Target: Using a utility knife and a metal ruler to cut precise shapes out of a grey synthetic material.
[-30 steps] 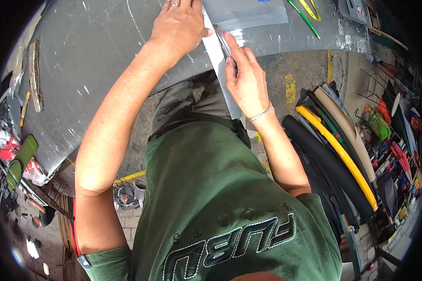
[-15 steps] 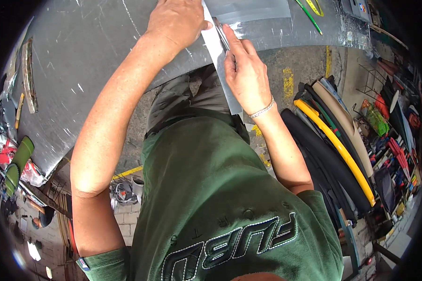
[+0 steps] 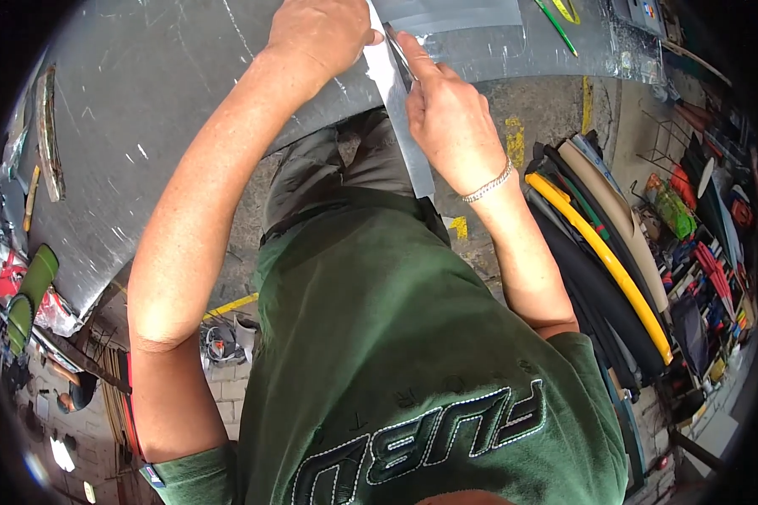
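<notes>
A large grey metal sheet covers the bench at the top of the head view. My left hand presses down on it near the top edge, fingers curled over a narrow shiny metal strip. The strip hangs off the bench edge toward my body. My right hand grips a dark slim tool laid against the strip's right side, index finger stretched along it. A bracelet circles my right wrist. The tool's tip is hidden between my hands.
Rolled materials, one yellow and several black and tan, lie on the floor to the right. Green rods rest on the sheet at the top right. Clutter and a green object sit at the left. Concrete floor with yellow marks lies below.
Both hands have slid a little up the strip, away from my body. The head view has shifted slightly; the strip stays in the same place on the sheet.
</notes>
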### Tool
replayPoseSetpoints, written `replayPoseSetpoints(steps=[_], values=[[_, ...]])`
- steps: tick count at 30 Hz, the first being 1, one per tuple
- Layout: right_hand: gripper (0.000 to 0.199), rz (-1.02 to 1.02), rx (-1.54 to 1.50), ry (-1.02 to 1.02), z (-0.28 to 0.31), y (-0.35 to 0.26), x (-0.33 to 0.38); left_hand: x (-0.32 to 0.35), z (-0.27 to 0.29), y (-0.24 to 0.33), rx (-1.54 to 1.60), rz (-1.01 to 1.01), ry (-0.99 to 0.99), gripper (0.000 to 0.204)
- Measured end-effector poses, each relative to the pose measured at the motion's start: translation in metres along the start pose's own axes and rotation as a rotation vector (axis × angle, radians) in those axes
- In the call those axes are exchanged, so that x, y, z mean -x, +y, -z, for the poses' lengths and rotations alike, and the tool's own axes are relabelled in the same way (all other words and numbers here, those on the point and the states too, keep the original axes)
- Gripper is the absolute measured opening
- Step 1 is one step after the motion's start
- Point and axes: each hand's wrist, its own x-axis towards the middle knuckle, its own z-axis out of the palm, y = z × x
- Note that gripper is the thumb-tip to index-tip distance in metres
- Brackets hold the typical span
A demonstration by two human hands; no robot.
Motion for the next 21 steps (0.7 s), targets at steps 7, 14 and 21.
replayPoseSetpoints(steps=[7,14,21], values=[[0.063,-0.008,-0.022,-0.002,0.002,0.002,0.005,0.0,-0.001,0.001,0.0,-0.014,-0.009,0.089],[0.053,0.096,-0.2,0.102,0.005,0.023,0.006,0.001,-0.008,-0.006,0.025,-0.054,0.036,0.088],[0.066,0.114,-1.678,-0.288,0.07,0.065,-0.007,-0.006,-0.037,-0.025,0.103,-0.078,0.145,0.086]])
